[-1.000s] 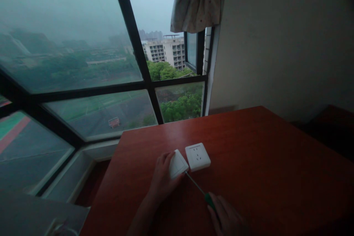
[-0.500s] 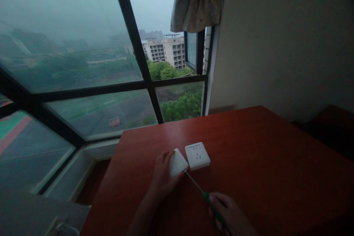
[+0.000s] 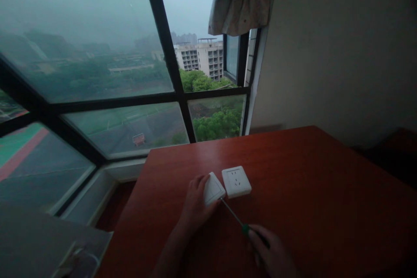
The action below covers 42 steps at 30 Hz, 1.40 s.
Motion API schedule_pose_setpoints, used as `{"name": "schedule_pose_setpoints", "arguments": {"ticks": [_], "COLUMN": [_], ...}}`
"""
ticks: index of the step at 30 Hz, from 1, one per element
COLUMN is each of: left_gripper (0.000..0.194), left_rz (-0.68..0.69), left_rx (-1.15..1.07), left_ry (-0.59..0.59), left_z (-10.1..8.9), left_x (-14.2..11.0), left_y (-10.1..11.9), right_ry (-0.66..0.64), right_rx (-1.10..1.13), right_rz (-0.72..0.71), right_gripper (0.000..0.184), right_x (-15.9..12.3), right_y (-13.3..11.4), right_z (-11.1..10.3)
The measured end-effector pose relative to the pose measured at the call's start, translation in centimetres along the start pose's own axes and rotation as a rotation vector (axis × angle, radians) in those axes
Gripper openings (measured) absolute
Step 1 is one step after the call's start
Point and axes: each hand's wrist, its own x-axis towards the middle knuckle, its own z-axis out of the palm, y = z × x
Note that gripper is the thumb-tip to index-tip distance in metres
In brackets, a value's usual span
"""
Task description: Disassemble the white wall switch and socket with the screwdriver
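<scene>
A white wall switch [image 3: 214, 189] is gripped by my left hand [image 3: 197, 200], whose fingers wrap its left side and near edge. My right hand [image 3: 269, 247] is closed around the green handle of a screwdriver [image 3: 235, 216]. The screwdriver's metal tip meets the switch at its near right corner; whether it sits in a slot is too small to tell. Just right of the switch, a white wall socket [image 3: 236, 181] lies face up on the table, touched by neither hand.
The reddish-brown table [image 3: 309, 173] stretches away to the right. Behind it are black-framed windows [image 3: 184, 95], a hanging curtain [image 3: 240, 2] and a plain wall [image 3: 329, 52]. At the lower left is a pale surface [image 3: 42, 243] beside the table's left edge.
The whole view has shifted slightly, so the table and hands appear a little further right. Both hands keep their holds, and the screwdriver tip stays at the switch's corner.
</scene>
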Motion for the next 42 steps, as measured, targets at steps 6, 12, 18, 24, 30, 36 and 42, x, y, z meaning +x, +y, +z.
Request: {"name": "schedule_pose_setpoints", "arguments": {"ticks": [6,12,18,24,30,36,42], "left_gripper": [0.071,0.077,0.077,0.076,0.080,0.078,0.079], "left_rz": [0.003,-0.002,-0.010,-0.008,0.010,0.006,-0.007], "left_rx": [-0.035,-0.059,-0.059,-0.049,-0.023,-0.018,-0.021], "left_ry": [-0.031,-0.060,-0.004,-0.025,-0.053,-0.057,-0.050], "left_z": [0.2,0.2,0.8,0.4,0.1,0.0,0.1], "left_x": [-0.3,-0.3,-0.3,-0.3,-0.3,-0.2,-0.3], "left_y": [-0.1,0.0,0.2,0.4,0.5,0.5,0.2], "right_ry": [-0.252,-0.231,-0.111,0.006,0.177,0.043,-0.158], "right_rx": [0.316,0.285,0.198,-0.041,-0.408,-0.129,0.258], "right_rz": [0.250,0.255,0.195,-0.009,-0.473,-0.116,0.231], "right_gripper": [0.056,0.061,0.072,0.059,0.039,0.052,0.068], "right_x": [0.5,0.3,-0.3,-0.8,-0.6,-0.8,-0.6], "right_y": [-0.7,-0.2,0.0,1.0,1.6,0.4,-0.2], "right_z": [-1.6,-1.5,-1.1,-0.8,-1.4,-1.2,-0.9]}}
